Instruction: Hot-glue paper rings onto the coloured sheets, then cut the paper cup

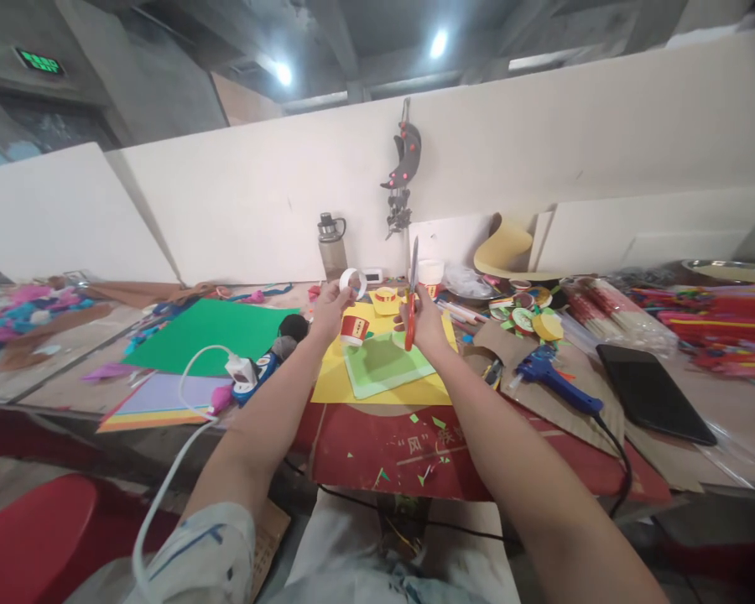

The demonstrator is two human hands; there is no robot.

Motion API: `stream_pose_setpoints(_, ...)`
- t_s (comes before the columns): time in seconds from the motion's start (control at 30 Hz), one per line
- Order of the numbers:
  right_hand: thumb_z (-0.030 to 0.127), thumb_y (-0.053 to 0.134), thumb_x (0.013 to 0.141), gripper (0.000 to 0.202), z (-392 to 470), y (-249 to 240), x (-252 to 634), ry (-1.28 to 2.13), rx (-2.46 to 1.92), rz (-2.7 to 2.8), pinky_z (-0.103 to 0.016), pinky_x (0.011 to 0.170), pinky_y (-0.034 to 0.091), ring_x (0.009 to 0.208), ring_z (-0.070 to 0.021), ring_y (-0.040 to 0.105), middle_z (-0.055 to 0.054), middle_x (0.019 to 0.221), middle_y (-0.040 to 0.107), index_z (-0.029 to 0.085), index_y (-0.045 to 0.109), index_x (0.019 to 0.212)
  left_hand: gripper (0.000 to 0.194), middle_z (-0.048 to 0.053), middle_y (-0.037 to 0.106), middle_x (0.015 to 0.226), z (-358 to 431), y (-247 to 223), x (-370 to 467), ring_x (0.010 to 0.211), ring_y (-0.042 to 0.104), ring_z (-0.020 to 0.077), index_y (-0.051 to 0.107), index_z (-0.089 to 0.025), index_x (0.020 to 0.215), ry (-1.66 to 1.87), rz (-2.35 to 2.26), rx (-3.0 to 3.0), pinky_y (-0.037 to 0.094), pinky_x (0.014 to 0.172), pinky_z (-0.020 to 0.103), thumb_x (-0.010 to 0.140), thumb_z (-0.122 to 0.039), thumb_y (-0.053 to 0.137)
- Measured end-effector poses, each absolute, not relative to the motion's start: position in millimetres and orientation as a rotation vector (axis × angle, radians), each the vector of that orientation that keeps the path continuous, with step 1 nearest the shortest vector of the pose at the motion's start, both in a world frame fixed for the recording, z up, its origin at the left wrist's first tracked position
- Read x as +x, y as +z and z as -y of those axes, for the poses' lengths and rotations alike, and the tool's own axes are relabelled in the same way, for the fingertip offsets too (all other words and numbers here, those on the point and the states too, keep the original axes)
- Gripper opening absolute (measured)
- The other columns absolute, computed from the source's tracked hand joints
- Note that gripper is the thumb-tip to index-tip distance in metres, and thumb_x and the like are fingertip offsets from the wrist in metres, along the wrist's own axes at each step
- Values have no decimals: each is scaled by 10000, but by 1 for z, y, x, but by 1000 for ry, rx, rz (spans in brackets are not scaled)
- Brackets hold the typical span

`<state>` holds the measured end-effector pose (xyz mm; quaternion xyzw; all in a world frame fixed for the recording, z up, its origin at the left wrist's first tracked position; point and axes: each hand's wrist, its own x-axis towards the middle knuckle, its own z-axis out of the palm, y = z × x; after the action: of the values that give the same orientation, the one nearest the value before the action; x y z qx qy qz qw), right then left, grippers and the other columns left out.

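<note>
My left hand is closed on a white ring, held upright above the table; whether it is paper or tape I cannot tell. In my right hand is a pair of scissors with red-orange handles, its blades pointing up. Between the hands, a red and white paper cup piece sits on a yellow sheet. Beside it lies a light green sheet. Behind these is a yellow paper piece with a red band.
To the right lie a blue glue gun on cardboard and a black tablet. A green sheet and a power strip are on the left. A bottle stands at the back. Green scraps dot the red board.
</note>
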<state>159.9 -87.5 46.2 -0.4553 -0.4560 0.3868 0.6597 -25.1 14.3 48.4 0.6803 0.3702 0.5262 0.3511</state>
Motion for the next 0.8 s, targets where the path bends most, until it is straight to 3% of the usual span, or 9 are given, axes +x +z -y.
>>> stream_pose_setpoints(0.1, 568, 670, 829, 440, 94, 49, 158, 834, -1029, 1011, -266, 450, 459, 521, -154, 552, 89, 633, 476, 277, 479, 1098, 376, -28, 583, 778, -8, 43, -27, 708, 584, 121, 604, -230, 1068, 1335, -850, 1655, 508, 725, 248, 912, -564, 676)
stream_pose_setpoints(0.17, 535, 721, 777, 463, 95, 48, 161, 773, -1046, 1054, -279, 471, 470, 568, -166, 589, 65, 689, 528, 284, 484, 1087, 381, -42, 556, 741, -10, 43, -31, 657, 532, 107, 629, -233, 1095, 1368, -727, 1532, 467, 673, 230, 897, -533, 754)
stream_pose_setpoints(0.33, 500, 679, 781, 428, 90, 46, 174, 511, -1030, 1095, -299, 541, 517, 725, -188, 656, 24, 826, 544, 301, 502, 1116, 342, -33, 517, 740, -19, 49, -37, 637, 540, 121, 656, -271, 1118, 1469, -666, 1430, 401, 583, 249, 983, -584, 678)
stream_pose_setpoints(0.47, 499, 680, 792, 486, 91, 46, 179, 419, -1008, 1076, -311, 597, 549, 835, -208, 697, 3, 895, 552, 302, 488, 1192, 233, -7, 533, 790, -9, 56, -30, 640, 547, 110, 683, -255, 1117, 1407, -616, 1331, 375, 566, 238, 1071, -462, 585)
stream_pose_setpoints(0.63, 542, 750, 791, 545, 102, 47, 163, 496, -950, 1115, -334, 635, 594, 828, -193, 693, -18, 1027, 608, 301, 480, 1198, 268, -27, 564, 760, 20, 61, -12, 593, 498, 69, 682, -197, 1036, 1218, -512, 1191, 329, 504, 191, 976, -444, 768)
stream_pose_setpoints(0.8, 631, 759, 806, 560, 110, 48, 149, 486, -1004, 1194, -330, 650, 607, 785, -179, 648, 2, 961, 612, 292, 505, 1171, 274, -30, 564, 715, 37, 62, -3, 571, 486, 61, 695, -155, 984, 1098, -474, 1101, 327, 486, 182, 956, -407, 801)
